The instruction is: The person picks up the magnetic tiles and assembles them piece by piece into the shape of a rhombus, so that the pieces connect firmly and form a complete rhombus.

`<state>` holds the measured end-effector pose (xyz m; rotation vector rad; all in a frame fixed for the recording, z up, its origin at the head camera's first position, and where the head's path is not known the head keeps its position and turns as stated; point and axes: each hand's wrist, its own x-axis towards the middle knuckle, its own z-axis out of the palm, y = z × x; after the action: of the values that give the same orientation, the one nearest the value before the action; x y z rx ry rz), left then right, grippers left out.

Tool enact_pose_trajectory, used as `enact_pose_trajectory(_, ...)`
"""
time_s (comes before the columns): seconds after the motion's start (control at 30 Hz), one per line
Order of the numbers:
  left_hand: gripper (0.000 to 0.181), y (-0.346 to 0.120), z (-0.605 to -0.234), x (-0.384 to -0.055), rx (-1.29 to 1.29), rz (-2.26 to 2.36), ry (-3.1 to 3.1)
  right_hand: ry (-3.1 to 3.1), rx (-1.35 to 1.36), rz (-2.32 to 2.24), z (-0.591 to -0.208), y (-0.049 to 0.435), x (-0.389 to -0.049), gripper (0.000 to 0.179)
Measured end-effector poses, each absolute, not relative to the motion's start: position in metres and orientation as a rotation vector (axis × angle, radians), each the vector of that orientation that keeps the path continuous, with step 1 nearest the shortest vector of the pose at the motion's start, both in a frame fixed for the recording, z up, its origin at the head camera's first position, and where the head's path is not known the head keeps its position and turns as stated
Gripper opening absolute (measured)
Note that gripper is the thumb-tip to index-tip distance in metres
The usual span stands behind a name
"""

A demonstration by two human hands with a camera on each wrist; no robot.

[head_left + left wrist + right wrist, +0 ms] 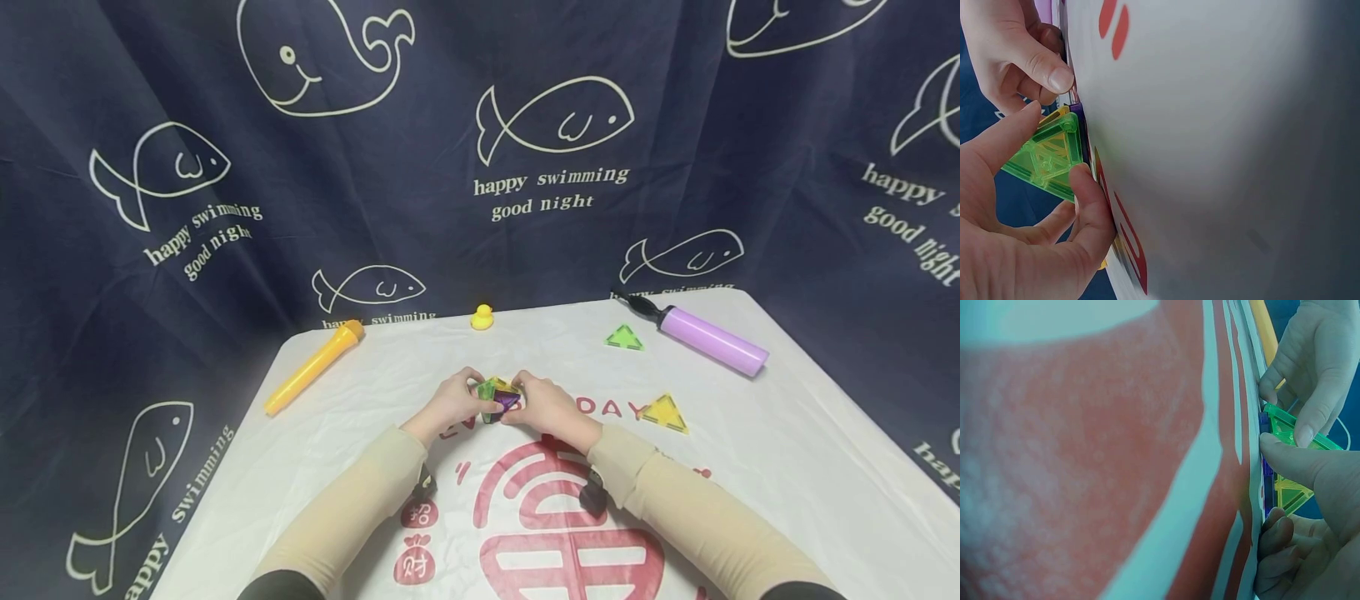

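A small cluster of translucent magnetic tiles sits low over the table between both hands. The green triangle tile [1050, 156] leans up on one side, its raised frame showing clearly in the left wrist view. Beside it slopes a yellow tile [1291, 495], and a dark purple tile [507, 400] shows at the front and along the bottom. My left hand [459, 397] pinches the green tile between thumb and fingers. From the other side my right hand [553, 405] holds the yellow and purple tiles, thumb at the front and fingers curled behind; its fingers partly hide the yellow one.
To the right lie a loose yellow triangle tile [664, 413], a green triangle tile [624, 337] and a purple balloon pump [712, 340]. A yellow toy duck [482, 317] stands at the back edge, and an orange microphone-shaped stick [315, 368] lies left. White printed cloth [360, 533] covers the table.
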<state>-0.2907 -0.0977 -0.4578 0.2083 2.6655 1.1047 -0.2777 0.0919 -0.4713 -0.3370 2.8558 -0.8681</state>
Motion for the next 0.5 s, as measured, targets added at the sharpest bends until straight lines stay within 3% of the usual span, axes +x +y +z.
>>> enact_pose_trajectory(0.5,0.069,-0.1003,-0.4567,-0.2905,0.261,1.094,2.662,2.851,-0.343,-0.860,-0.4702,0.0949,-0.2763,0.065)
